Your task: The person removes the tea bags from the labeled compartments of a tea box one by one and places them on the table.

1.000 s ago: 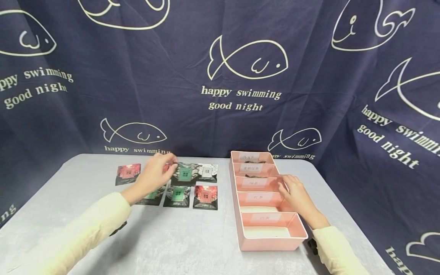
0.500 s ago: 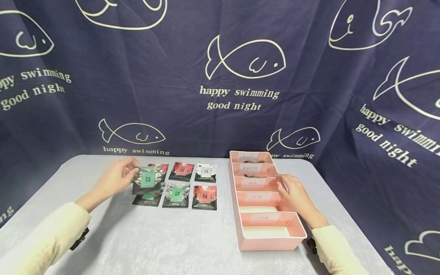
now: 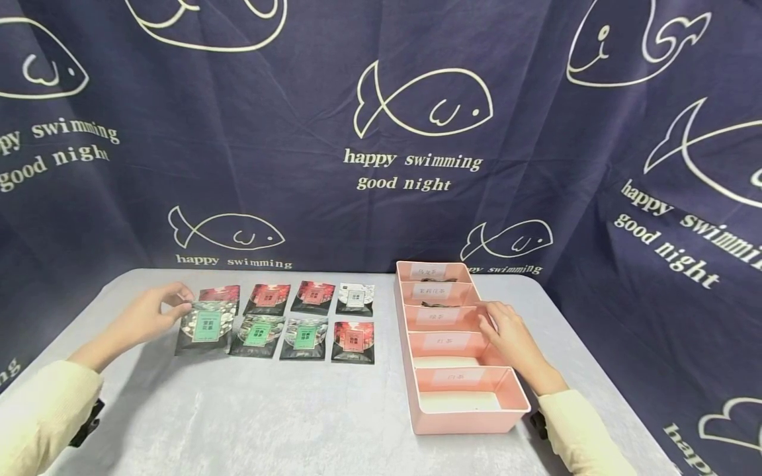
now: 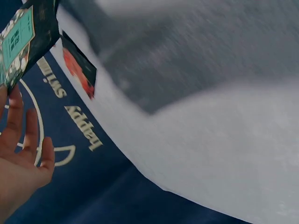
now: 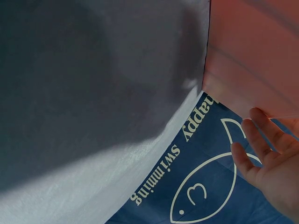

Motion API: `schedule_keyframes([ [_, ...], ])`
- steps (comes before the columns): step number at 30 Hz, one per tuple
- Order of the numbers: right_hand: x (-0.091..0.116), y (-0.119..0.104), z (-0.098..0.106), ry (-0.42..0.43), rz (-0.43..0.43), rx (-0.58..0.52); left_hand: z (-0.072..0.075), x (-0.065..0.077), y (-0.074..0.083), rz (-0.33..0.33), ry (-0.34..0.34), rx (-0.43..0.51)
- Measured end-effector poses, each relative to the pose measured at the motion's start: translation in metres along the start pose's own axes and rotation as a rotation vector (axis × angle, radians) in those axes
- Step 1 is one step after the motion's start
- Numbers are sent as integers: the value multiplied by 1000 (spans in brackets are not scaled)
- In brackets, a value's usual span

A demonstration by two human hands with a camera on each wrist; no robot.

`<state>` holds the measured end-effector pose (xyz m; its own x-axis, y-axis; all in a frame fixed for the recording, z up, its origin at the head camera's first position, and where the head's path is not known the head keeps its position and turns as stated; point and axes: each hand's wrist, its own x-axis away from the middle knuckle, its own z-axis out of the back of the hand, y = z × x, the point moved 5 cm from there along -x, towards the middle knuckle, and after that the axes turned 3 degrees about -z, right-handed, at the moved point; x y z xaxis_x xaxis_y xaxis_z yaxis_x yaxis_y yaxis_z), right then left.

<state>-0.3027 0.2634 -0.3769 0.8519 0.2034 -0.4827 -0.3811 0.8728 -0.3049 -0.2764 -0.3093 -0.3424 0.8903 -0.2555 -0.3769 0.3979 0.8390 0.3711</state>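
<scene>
My left hand (image 3: 149, 316) pinches a tea sachet (image 3: 206, 327) with a green label by its top edge, at the left end of the front row. In the left wrist view the same sachet tilts above the fingers (image 4: 15, 114); whether it touches the table cannot be told. Behind it a red sachet (image 3: 220, 295) is partly hidden. To its right lie two green-labelled sachets (image 3: 257, 336) and a red one (image 3: 353, 342). My right hand (image 3: 514, 337) holds the right rim of a pink divided box (image 3: 470, 423), fingers against its outer wall.
The back row has two more red sachets (image 3: 268, 299) and a white one (image 3: 355, 299) at its right end. Labels mark the box's compartments; dark packets (image 3: 439, 305) show in the two farthest. A dark blue fish-print cloth (image 3: 321, 132) hangs behind the grey table (image 3: 268, 416).
My left hand has carried the green-labelled sachet from the back row leftward to the front row's left end, uncovering the red sachets. My right hand stays at the box.
</scene>
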Motion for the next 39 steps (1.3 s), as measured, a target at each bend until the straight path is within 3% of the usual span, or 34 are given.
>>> schedule_keyframes([
  [9, 0, 0, 0, -5, -3, 2, -1, 9, -20, 74, -113, -12],
  [19, 1, 0, 0, -16, -13, 1, -15, 6, -34, 79, -112, -41],
  [30, 1, -1, 0, -2, 0, 4, -31, 5, -41, 85, -165, -57],
  [39, 1, 0, 0, 1, 7, 7, -42, 6, -47, 149, -213, -63],
])
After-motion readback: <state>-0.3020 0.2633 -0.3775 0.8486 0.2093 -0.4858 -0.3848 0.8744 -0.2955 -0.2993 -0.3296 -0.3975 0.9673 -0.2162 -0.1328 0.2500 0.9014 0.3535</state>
